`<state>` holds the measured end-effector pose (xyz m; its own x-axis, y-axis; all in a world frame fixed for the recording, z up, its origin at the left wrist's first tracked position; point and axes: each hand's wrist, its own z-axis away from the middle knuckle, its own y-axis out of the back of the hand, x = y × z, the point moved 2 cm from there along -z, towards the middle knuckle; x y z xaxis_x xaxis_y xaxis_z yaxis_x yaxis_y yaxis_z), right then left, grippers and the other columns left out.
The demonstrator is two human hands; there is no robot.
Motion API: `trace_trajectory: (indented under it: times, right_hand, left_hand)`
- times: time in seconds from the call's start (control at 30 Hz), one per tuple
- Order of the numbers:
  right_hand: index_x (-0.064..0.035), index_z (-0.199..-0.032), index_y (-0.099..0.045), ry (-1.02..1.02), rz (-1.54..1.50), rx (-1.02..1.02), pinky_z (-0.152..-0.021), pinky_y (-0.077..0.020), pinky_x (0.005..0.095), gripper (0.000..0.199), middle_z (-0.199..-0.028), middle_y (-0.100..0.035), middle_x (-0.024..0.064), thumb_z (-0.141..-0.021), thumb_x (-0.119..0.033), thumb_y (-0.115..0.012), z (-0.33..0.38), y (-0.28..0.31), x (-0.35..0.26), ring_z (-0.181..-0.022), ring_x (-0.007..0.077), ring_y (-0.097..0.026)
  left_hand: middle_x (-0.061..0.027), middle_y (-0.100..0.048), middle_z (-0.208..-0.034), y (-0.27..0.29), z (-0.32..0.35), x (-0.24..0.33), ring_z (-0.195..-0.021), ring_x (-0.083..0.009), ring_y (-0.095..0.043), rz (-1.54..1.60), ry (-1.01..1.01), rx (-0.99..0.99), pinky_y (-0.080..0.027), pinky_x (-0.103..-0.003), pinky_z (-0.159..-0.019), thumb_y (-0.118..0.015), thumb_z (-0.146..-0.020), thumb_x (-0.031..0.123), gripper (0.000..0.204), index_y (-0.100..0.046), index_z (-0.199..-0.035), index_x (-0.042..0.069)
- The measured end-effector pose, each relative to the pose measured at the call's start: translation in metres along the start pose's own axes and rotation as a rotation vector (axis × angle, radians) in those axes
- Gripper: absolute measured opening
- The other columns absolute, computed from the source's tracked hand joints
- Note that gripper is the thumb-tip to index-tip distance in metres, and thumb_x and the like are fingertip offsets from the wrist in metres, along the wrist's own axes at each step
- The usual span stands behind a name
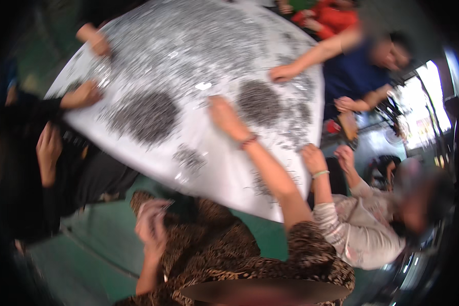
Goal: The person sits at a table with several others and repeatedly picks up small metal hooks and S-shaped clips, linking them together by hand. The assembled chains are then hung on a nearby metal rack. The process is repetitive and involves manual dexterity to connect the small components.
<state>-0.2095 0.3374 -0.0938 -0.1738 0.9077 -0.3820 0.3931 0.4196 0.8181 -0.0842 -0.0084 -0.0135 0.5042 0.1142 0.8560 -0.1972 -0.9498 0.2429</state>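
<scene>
Two hands: right hand [225, 118] flat, fingers apart, on pin-strewn table [224, 173] (blurred); left hand [150, 224] grip unclear.

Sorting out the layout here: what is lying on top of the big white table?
On the white table lie dark piles of tiny pieces, with more scattered thinly. The right hand reaches onto it; what its palm covers is hidden.

Bare white table [153, 148] lies open left of the wearer's outstretched right hand [224, 117], between two dark piles of small metal parts [145, 117] [260, 102]. Co-workers' hands [285, 72] [313, 157] [84, 94] crowd the right and left rims; through the blur, the far side appears thickly strewn.
</scene>
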Motion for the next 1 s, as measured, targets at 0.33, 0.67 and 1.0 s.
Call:
trace_trajectory:
  times: [0.33, 0.67, 1.0]
  right_hand:
    - [0.0029, -0.103, -0.069, -0.369, -0.268, 0.040, -0.074, -0.0539, 0.0356, 0.031, -0.082, -0.068, 0.0209, -0.074, 0.006, -0.060, -0.011, -0.001, -0.014, -0.077, 0.0283, -0.067]
    - [0.0059, -0.098, -0.069, -0.470, -1.113, -0.023, -0.066, -0.0537, 0.0246, 0.016, -0.086, -0.069, 0.0098, -0.083, 0.002, -0.068, 0.115, 0.061, -0.194, -0.072, 0.0124, -0.065]
    - [0.0065, -0.113, -0.061, -0.435, -1.197, 0.172, -0.065, -0.0536, 0.0224, 0.031, -0.088, -0.068, 0.0104, -0.082, 0.010, -0.066, 0.151, 0.098, -0.247, -0.077, 0.0121, -0.065]
  left_hand:
    - [-0.0183, -0.065, -0.093, 0.000, 0.002, 0.008, -0.085, -0.0276, -0.061, 0.045, -0.103, 0.037, -0.049, -0.038, -0.078, -0.053, -0.089, -0.007, 0.008, -0.053, -0.094, -0.001]
    - [-0.0139, -0.066, -0.090, -0.019, 0.015, 0.020, -0.084, -0.0266, -0.064, -0.025, -0.060, -0.056, -0.051, -0.035, -0.074, -0.063, -0.081, -0.010, 0.014, -0.060, -0.092, -0.003]
    - [-0.0134, -0.065, -0.092, -0.025, 0.029, 0.032, -0.085, -0.0296, -0.062, -0.136, -0.095, -0.152, -0.049, -0.038, -0.076, -0.066, -0.079, -0.007, 0.019, -0.060, -0.096, -0.002]
